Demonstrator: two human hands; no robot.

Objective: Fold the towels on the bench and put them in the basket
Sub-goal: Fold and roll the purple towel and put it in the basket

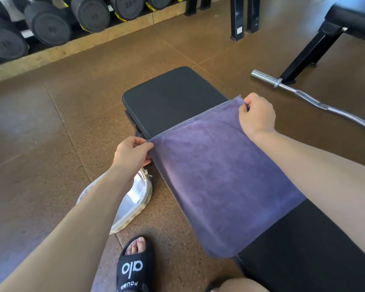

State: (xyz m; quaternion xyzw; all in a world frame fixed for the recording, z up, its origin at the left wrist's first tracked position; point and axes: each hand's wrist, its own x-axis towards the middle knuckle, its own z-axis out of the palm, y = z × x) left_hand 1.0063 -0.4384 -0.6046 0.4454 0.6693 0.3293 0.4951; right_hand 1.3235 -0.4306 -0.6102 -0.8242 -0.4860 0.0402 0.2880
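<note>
A purple towel (219, 178) lies stretched across the black padded bench (173, 98), its near end hanging over the bench's left side. My left hand (132, 153) pinches the towel's far left corner just off the bench edge. My right hand (256, 114) grips the far right corner, held a little above the pad. A woven basket (135, 199) with a white lining sits on the floor left of the bench, partly hidden by my left forearm.
A rack of black dumbbells (49, 24) lines the far left wall. A chrome curl bar (316, 102) lies on the floor to the right, by a second bench's black leg (308, 53). My sandalled foot (135, 264) rests on brown rubber flooring.
</note>
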